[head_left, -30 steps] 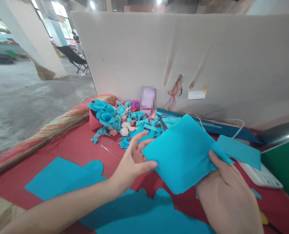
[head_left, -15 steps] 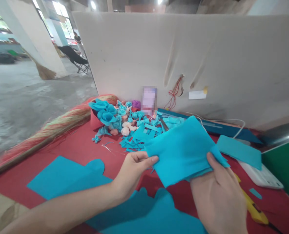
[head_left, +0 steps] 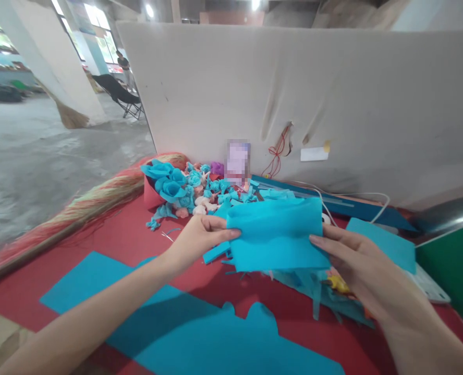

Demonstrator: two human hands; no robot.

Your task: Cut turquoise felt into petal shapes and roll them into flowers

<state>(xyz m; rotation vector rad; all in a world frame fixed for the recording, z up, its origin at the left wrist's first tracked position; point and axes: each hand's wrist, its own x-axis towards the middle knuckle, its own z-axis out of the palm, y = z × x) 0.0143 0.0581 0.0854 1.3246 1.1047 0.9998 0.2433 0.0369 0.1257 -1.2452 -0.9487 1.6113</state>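
Between my hands, above the red tabletop (head_left: 137, 237), is a folded piece of blue crepe paper (head_left: 274, 237). My left hand (head_left: 200, 237) pinches its left edge between thumb and fingers. At its right edge, my right hand (head_left: 352, 255) grips it the same way, thumb in front. Below lie larger blue sheets (head_left: 216, 333) with rounded cut edges. Blue paper scraps (head_left: 297, 284) spread under and behind the held piece. Part of a yellow tool (head_left: 339, 284) shows beside my right hand; the rest is hidden.
Blue paper flowers (head_left: 167, 179) stand in a red wrap at the back left, near small rosettes (head_left: 204, 200). A straw broom (head_left: 83, 192) lies along the left edge. A pale board (head_left: 216, 83) rises behind. Folded blue paper (head_left: 384, 242) rests on a white device (head_left: 430, 284) at right.
My right hand has shifted from under the paper to its right edge. The paper has turned level and shows a narrower face. My left hand has risen slightly to the left.
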